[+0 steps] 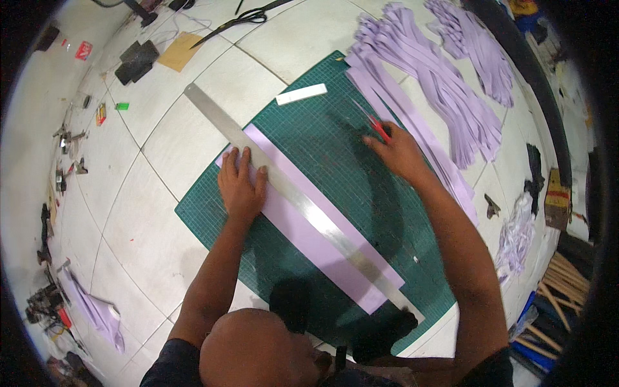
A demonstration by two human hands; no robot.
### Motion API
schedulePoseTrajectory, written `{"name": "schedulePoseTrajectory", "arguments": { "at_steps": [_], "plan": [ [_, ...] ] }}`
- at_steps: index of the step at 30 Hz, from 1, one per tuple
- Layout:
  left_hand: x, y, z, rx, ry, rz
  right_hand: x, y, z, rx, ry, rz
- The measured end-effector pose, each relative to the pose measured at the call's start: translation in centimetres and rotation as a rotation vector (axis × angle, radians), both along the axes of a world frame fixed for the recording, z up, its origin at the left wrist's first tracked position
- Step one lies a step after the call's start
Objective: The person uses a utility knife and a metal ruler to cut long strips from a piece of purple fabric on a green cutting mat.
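Left hand (240,187): fingers slightly spread, pressed on the ruler, seemingly to stop it sliding.
Steel ruler (322,222): laid lengthwise on the fabric, both ends overhanging; probably keeps the cloth flat.
Lavender fabric (300,226): beneath the ruler, on the green mat (316,145), which likely shields the floor tiles (174,155).
Right hand (401,153): fingers closed round a red-handled tool (380,131), apart from the fabric.
Lavender strips (412,71): bundled beyond the mat, perhaps for working room.

The ruler (322,224) is glossy metal, the strip (293,222) smooth cloth, the mat (309,142) matt
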State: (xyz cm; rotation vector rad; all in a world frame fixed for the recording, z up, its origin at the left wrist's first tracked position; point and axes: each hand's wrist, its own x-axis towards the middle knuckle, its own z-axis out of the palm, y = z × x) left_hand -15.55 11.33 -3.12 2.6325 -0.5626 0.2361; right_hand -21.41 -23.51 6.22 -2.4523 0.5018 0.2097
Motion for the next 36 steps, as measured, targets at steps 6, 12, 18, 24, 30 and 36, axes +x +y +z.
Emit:
{"name": "schedulePoseTrajectory", "arguments": {
  "at_steps": [6, 12, 18, 24, 30, 36],
  "plan": [
    [0.1, -0.1, 0.4, -0.04, 0.045, 0.024, 11.6, 4.2, -4.4, -0.099, -0.248, 0.03],
    [0.1, 0.1, 0.7, -0.069, 0.079, 0.042, 12.5, 3.2, -5.0, -0.015, -0.156, 0.101],
    [0.0, -0.2, 0.0, -0.079, 0.051, 0.038, 9.8, 6.8, -2.2, 0.856, -0.182, -0.254],
    [0.2, -0.1, 0.3, -0.087, 0.06, 0.036, 10.9, 11.9, -3.7, 0.809, -0.115, -0.325],
    [0.1, 0.2, 0.1, -0.095, 0.082, 0.035, 12.3, 13.0, -5.0, 0.663, -0.047, -0.316],
    [0.1, 0.2, -0.3, -0.085, 0.081, 0.031, 12.6, 12.8, -6.1, 0.617, -0.056, -0.275]
  ]
}}
